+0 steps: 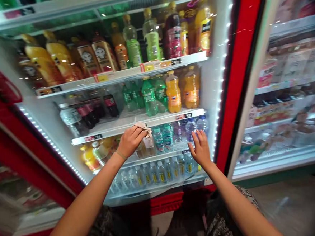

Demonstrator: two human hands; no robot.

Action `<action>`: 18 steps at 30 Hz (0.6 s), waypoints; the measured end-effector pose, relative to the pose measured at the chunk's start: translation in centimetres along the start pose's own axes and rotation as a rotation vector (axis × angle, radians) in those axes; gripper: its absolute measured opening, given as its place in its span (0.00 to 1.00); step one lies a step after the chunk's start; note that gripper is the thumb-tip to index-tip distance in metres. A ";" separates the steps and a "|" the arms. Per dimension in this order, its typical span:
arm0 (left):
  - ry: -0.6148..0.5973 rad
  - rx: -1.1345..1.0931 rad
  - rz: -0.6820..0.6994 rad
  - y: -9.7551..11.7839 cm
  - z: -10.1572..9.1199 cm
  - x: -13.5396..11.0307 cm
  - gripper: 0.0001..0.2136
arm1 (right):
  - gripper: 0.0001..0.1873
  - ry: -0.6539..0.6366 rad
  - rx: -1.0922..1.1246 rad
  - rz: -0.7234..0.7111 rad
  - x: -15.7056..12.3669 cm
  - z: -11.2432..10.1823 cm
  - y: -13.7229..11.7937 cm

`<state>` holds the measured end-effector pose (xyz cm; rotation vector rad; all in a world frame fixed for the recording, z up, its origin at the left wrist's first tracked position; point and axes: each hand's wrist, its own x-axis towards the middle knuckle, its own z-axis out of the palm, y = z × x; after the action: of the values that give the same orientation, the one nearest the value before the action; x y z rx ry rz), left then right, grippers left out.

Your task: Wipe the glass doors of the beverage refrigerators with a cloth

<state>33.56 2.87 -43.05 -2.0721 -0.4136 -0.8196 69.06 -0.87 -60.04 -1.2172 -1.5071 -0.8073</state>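
My left hand (132, 139) is closed on a pale, crumpled cloth (145, 128), which is up against the front of the cooler near the middle shelf edge (115, 129). A yellowish band circles that wrist. Off to the right, my right hand (201, 149) has its fingers apart and holds nothing. It is in front of some blue-capped water bottles (191, 127); I cannot tell whether it touches glass. Behind the cloth, teal bottles (163, 137) stand on the same lower shelf. Green soda bottles (149, 97) and orange soda bottles (173, 93) stand one shelf higher.
A red frame (237, 73) with bright light strips surrounds the cooler. Tall juice bottles (61, 60) fill the upper shelf, and small clear bottles (161, 172) line the bottom. Another stocked cooler (288, 98) stands to the right. My knees show below, close to the cooler's base.
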 end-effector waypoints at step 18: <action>0.010 0.135 -0.450 -7.6 -9.2 -14.8 0.08 | 0.42 0.013 0.004 -0.238 14.5 4.6 -8.4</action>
<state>14.87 -0.07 -44.74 -1.8722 -0.9251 -1.0297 59.74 5.34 -46.75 -1.0401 -1.6622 -0.9656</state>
